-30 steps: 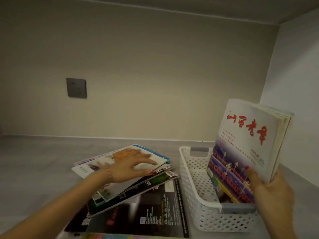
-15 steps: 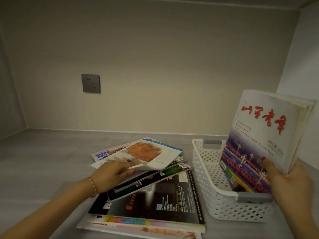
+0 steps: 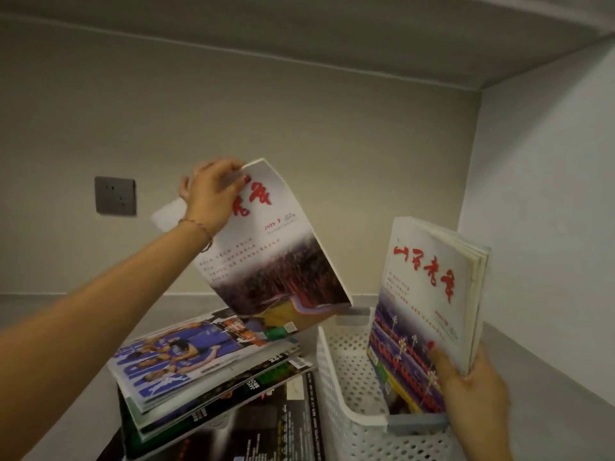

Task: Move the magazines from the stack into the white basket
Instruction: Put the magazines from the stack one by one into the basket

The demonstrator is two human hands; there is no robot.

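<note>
Top magazine (image 3: 276, 257) now lifted clear of stack (image 3: 213, 371), left grip (image 3: 211, 194) pinching its upper corner, right grip (image 3: 472, 390) holding upright bundle (image 3: 429, 304) in white basket (image 3: 342, 394) near worktop's right edge; transfer underway.

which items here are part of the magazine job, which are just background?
In the job:
left hand, its grip on a lifted magazine
right hand, its grip on upright magazines in the white basket
remaining stack

Background:
wall socket
grey shelf surface
</note>
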